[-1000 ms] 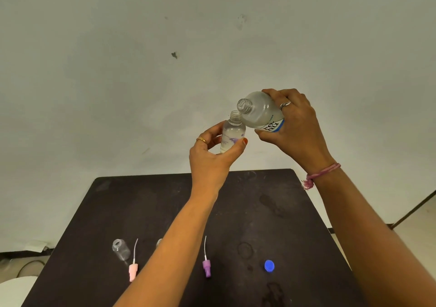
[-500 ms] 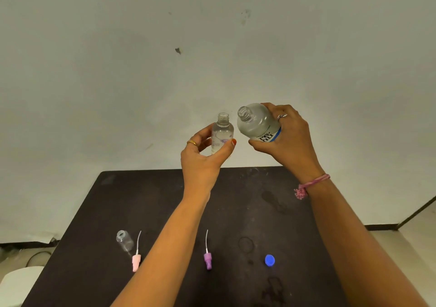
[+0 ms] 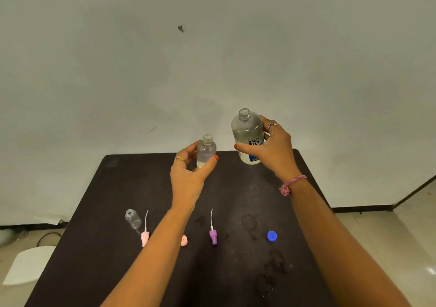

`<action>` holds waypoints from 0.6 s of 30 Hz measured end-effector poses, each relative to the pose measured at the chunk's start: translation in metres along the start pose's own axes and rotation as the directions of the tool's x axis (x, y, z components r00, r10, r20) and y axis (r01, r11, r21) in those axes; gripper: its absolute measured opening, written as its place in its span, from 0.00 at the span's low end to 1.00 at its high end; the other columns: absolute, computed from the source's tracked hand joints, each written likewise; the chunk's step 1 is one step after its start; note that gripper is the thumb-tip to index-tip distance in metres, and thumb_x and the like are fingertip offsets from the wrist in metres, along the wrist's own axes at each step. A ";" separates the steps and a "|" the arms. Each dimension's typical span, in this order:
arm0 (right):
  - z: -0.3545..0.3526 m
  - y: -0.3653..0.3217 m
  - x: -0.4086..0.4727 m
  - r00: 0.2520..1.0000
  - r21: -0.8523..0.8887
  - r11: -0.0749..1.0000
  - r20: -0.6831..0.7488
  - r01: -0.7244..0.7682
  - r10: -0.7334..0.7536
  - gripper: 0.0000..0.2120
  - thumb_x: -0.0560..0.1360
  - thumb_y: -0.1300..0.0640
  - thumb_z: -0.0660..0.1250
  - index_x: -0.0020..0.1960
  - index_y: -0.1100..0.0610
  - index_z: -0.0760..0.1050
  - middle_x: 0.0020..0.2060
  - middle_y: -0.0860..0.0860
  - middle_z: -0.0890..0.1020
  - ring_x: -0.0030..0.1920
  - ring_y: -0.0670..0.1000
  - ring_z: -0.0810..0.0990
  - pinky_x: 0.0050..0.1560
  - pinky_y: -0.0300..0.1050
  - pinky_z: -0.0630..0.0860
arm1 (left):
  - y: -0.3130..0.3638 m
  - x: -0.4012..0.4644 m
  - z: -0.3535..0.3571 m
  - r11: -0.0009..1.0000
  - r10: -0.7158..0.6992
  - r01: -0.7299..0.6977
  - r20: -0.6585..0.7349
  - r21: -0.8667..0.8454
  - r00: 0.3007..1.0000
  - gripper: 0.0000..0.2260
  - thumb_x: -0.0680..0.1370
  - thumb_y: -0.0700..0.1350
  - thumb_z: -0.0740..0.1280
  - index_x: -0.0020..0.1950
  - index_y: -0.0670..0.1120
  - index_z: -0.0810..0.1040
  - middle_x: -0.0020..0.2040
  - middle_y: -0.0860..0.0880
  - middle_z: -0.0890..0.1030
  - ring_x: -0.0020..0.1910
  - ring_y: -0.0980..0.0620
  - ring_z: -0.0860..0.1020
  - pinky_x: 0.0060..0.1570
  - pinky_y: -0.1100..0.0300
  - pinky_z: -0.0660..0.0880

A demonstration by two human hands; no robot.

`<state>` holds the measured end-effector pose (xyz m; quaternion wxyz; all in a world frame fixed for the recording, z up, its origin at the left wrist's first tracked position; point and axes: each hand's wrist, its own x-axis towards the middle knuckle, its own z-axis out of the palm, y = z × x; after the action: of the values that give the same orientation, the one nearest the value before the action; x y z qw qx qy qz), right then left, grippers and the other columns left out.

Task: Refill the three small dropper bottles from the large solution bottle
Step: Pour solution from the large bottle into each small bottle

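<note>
My left hand (image 3: 188, 172) grips a small clear dropper bottle (image 3: 206, 150), upright and uncapped, above the black table (image 3: 236, 188). To its right my right hand (image 3: 271, 151) holds the large solution bottle (image 3: 247, 134), open-necked and nearly upright, apart from the small bottle. Another small clear bottle (image 3: 132, 219) stands uncapped at the table's left. A pink sprayer top (image 3: 144, 236) with its tube lies beside it. A purple sprayer top (image 3: 213, 234) lies in the middle. A pink piece (image 3: 184, 240) shows beside my left forearm. The blue cap (image 3: 271, 236) lies to the right.
Wet marks spot the table near the front right (image 3: 273, 269). A pale wall rises behind the table. A white object (image 3: 28, 264) and a cable lie on the floor at the left.
The large bottle has swung from tilted over the small bottle's mouth back to nearly upright and moved right. Both hands have come down toward the table and drawn apart.
</note>
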<state>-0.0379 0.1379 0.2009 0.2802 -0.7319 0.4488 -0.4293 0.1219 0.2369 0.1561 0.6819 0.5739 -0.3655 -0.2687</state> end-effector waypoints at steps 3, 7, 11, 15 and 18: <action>0.013 0.000 -0.011 0.999 0.064 0.997 -0.008 -0.040 0.041 0.32 0.60 0.51 0.80 0.61 0.46 0.73 0.55 0.47 0.79 0.52 0.45 0.77 0.51 0.34 0.75 | -0.014 -0.005 -0.014 1.000 -0.007 0.007 0.010 0.016 1.000 0.22 0.69 0.42 0.76 0.62 0.51 0.76 0.60 0.51 0.78 0.57 0.54 0.77 0.44 0.75 0.74; 0.033 0.003 -0.026 0.996 0.119 0.990 -0.026 -0.081 0.084 0.30 0.60 0.52 0.80 0.59 0.43 0.72 0.54 0.46 0.79 0.53 0.44 0.78 0.53 0.35 0.75 | -0.039 -0.012 -0.031 0.998 -0.048 0.046 0.052 0.045 0.998 0.23 0.69 0.42 0.76 0.62 0.50 0.76 0.59 0.52 0.78 0.57 0.54 0.78 0.48 0.71 0.76; 0.056 0.014 -0.042 0.987 0.157 0.980 -0.075 -0.126 0.139 0.30 0.60 0.51 0.80 0.59 0.44 0.73 0.54 0.46 0.79 0.55 0.46 0.78 0.54 0.37 0.76 | -0.065 -0.021 -0.047 0.992 -0.116 0.111 0.089 0.066 0.989 0.22 0.69 0.40 0.76 0.62 0.50 0.75 0.58 0.52 0.79 0.57 0.55 0.77 0.49 0.69 0.76; 0.077 0.030 -0.059 0.980 0.105 0.983 -0.112 -0.152 0.163 0.33 0.61 0.51 0.80 0.63 0.51 0.72 0.55 0.47 0.77 0.56 0.47 0.77 0.56 0.39 0.76 | -0.087 -0.029 -0.054 0.981 -0.175 0.161 0.127 0.112 0.976 0.21 0.69 0.39 0.76 0.60 0.48 0.76 0.56 0.54 0.79 0.55 0.62 0.77 0.48 0.75 0.72; 0.088 0.040 -0.069 0.972 0.080 0.979 -0.127 -0.189 0.198 0.35 0.62 0.52 0.80 0.66 0.52 0.71 0.57 0.47 0.77 0.58 0.47 0.76 0.58 0.40 0.75 | -0.105 -0.034 -0.056 0.968 -0.215 0.186 0.176 0.168 0.960 0.21 0.69 0.39 0.76 0.59 0.50 0.76 0.54 0.56 0.80 0.53 0.66 0.78 0.51 0.74 0.72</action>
<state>0.0072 0.1843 0.1013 0.3141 -0.6443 0.5213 -0.4631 0.1526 0.2755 0.0431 0.5672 0.6288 -0.3889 -0.3628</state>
